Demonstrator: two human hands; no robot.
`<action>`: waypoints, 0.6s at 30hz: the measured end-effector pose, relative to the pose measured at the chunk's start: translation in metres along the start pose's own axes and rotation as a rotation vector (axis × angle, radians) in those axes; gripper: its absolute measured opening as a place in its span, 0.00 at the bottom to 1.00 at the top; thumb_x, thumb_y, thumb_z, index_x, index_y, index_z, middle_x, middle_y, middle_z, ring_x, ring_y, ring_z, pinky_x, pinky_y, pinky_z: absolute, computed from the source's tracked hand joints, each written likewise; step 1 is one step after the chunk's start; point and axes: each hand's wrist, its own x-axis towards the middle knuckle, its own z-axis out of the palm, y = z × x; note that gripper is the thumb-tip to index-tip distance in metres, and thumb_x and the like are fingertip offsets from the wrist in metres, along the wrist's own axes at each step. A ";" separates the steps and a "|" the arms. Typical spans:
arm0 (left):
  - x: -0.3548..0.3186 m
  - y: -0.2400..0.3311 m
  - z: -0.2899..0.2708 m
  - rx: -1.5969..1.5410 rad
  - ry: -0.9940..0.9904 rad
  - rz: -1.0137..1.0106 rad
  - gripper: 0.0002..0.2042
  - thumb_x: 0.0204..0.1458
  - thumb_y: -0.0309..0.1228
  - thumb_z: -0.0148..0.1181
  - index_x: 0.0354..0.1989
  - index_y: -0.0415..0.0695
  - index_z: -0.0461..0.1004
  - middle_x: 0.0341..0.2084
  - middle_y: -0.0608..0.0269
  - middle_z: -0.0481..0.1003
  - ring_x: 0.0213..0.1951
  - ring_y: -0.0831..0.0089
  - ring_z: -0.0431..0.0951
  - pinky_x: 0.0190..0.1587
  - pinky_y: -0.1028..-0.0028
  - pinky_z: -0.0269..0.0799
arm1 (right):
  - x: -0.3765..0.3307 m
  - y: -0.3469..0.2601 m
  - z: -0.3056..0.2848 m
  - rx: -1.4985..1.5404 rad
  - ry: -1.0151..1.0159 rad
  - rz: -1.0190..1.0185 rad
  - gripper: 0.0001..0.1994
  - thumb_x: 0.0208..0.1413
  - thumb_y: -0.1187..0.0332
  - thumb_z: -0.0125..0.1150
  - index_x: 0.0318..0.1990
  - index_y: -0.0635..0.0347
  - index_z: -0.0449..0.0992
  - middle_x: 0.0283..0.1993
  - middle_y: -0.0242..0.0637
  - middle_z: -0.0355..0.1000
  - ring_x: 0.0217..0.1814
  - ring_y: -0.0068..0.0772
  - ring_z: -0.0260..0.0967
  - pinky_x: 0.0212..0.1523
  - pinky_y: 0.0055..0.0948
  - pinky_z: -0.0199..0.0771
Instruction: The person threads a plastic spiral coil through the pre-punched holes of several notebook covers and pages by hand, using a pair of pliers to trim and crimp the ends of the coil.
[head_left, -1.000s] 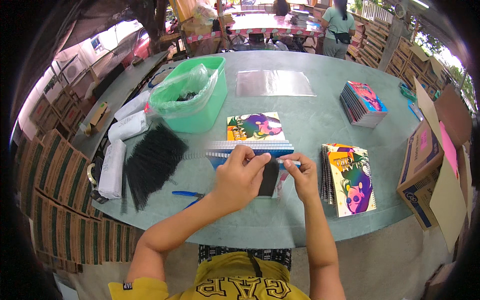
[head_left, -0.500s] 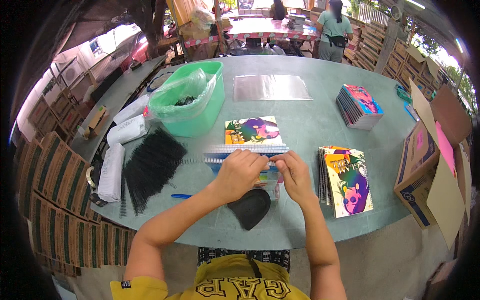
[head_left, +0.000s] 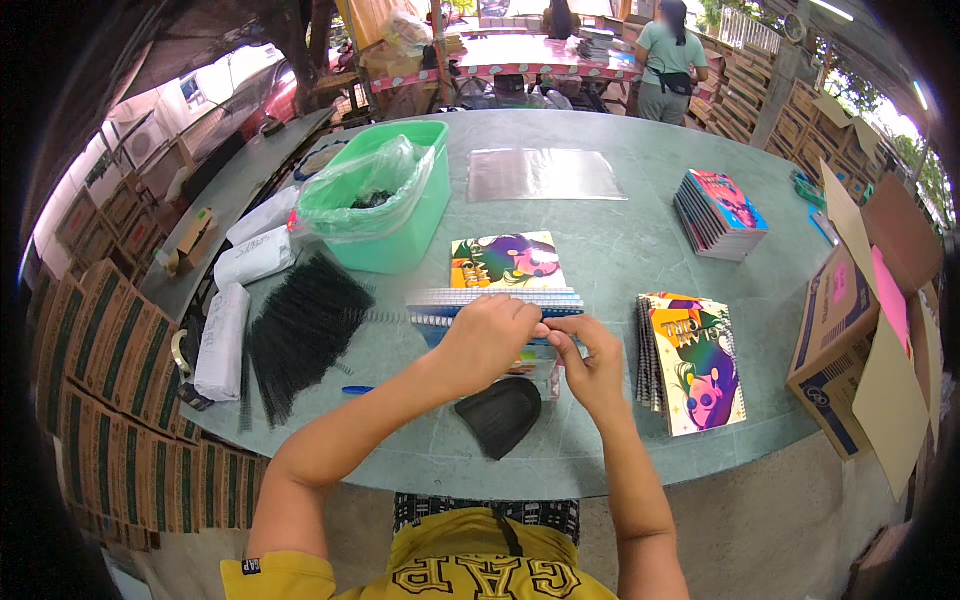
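My left hand (head_left: 487, 338) and my right hand (head_left: 590, 362) meet over a stack of notebook pages (head_left: 495, 300) at the near middle of the green table (head_left: 600, 230). Both pinch a thin spiral wire along the stack's edge; the wire itself is hard to make out between the fingers. A colourful notebook cover (head_left: 507, 260) lies just beyond the stack. A black rounded piece (head_left: 500, 413) rests on the table under my wrists.
A pile of black spiral coils (head_left: 300, 328) lies left, with white rolls (head_left: 225, 335) beside it. A green tub (head_left: 385, 205) lined with plastic stands behind. Notebook stacks (head_left: 692, 360), (head_left: 722, 212) sit right, clear sleeves (head_left: 545, 173) far back, cardboard boxes (head_left: 860, 340) at right. A person (head_left: 662, 60) stands far off.
My hands have drawn closer together over the stack's edge. The black piece has slid from under my hands down toward the table's near edge.
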 end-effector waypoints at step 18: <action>-0.019 0.015 -0.001 0.146 0.114 0.128 0.10 0.45 0.34 0.60 0.28 0.41 0.69 0.27 0.56 0.71 0.33 0.58 0.73 0.36 0.64 0.68 | 0.006 0.007 -0.001 -0.243 -0.018 -0.167 0.07 0.45 0.73 0.64 0.33 0.62 0.74 0.32 0.38 0.71 0.35 0.40 0.69 0.34 0.32 0.69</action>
